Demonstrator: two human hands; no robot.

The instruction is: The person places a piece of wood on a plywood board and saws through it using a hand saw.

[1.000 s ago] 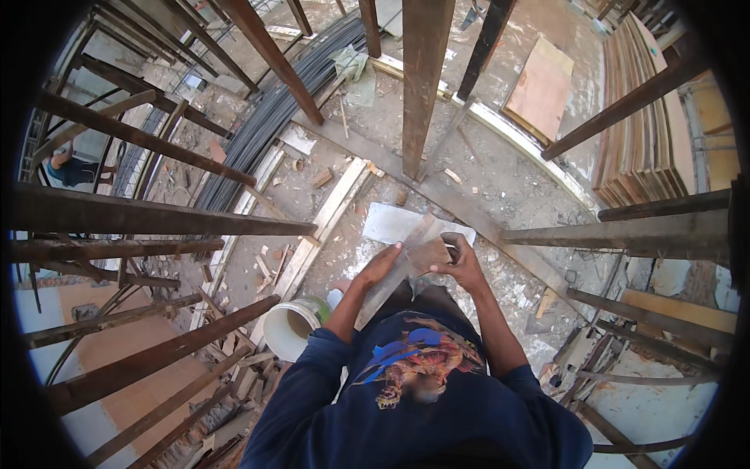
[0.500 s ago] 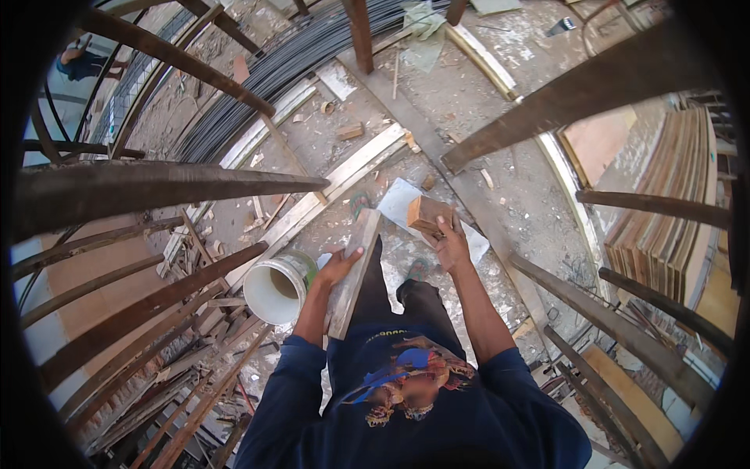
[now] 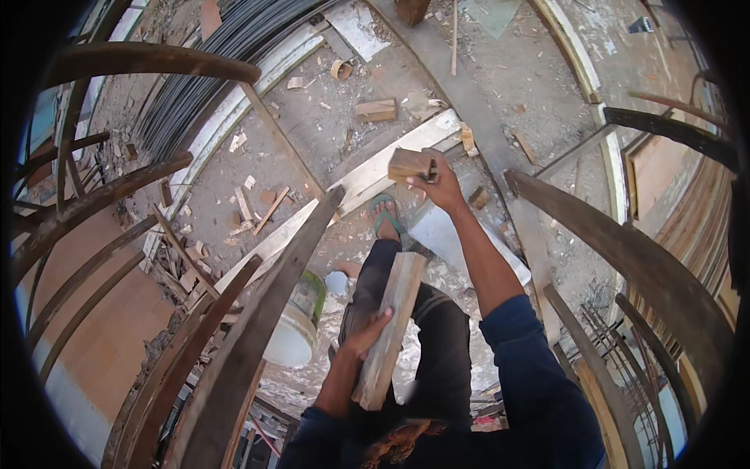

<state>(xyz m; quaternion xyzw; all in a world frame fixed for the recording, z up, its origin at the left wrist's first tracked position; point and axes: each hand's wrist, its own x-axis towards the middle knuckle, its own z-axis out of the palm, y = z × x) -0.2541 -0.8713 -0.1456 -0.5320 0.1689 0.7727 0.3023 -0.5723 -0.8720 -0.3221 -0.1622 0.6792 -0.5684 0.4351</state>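
Left hand (image 3: pixel 366 336): wrapped on the left edge of the plank (image 3: pixel 397 319), thumb on top, fingers underneath hidden. Plank is over the legs, long axis running away from the torso, far end leaning a bit right. Bucket (image 3: pixel 291 340) left of it.

Right hand (image 3: pixel 441 186): arm stretched out ahead, gripping the wood block (image 3: pixel 409 164) by its right end. Key relation: block sits ahead of the plank's far end, nearly in line with it, clear gap between; block's long axis looks roughly crosswise to the plank's. Right hand is farther out, left nearer the body.

Behind block in view: pale floor timber (image 3: pixel 361 184); height above it unclear. Farther: offcut (image 3: pixel 376 110), then rod bundle (image 3: pixel 211 74).
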